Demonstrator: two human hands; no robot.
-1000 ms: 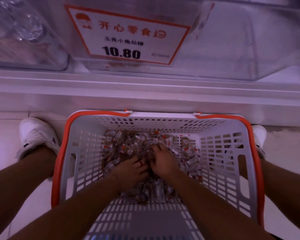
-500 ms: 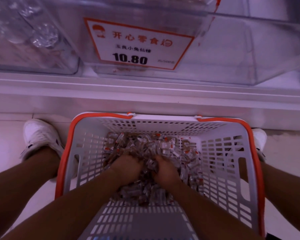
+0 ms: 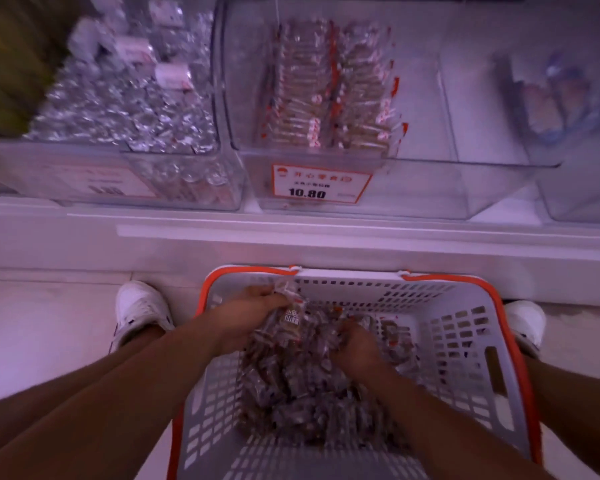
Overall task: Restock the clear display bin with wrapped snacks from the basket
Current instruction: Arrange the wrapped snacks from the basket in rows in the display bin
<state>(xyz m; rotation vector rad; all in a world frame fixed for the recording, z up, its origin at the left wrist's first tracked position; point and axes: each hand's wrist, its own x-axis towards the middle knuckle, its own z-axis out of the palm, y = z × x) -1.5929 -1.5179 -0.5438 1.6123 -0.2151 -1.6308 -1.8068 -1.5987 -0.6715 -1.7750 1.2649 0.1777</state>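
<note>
A white slotted basket (image 3: pixel 465 344) with an orange rim stands on the floor between my feet, holding a heap of clear-wrapped snacks (image 3: pixel 302 386). My left hand (image 3: pixel 246 317) and my right hand (image 3: pixel 357 348) cup a bundle of these wrapped snacks between them, lifted a little above the heap near the basket's far wall. Above, on the shelf, sits the clear display bin (image 3: pixel 430 188) with a 10.80 price tag (image 3: pixel 321 185). Two neat rows of the same snacks (image 3: pixel 329 88) lie in its left half; its right half is bare.
A bin of silver foil sweets (image 3: pixel 125 109) stands to the left, and another clear bin with blue-wrapped packs (image 3: pixel 551 102) to the right. A white shelf ledge (image 3: pixel 326 237) juts out above the basket. My white shoes (image 3: pixel 141 313) flank the basket.
My hands have closed around a bundle of snacks and raised it from the heap toward the basket's far side. My head has tilted up, bringing the bins' insides into view.
</note>
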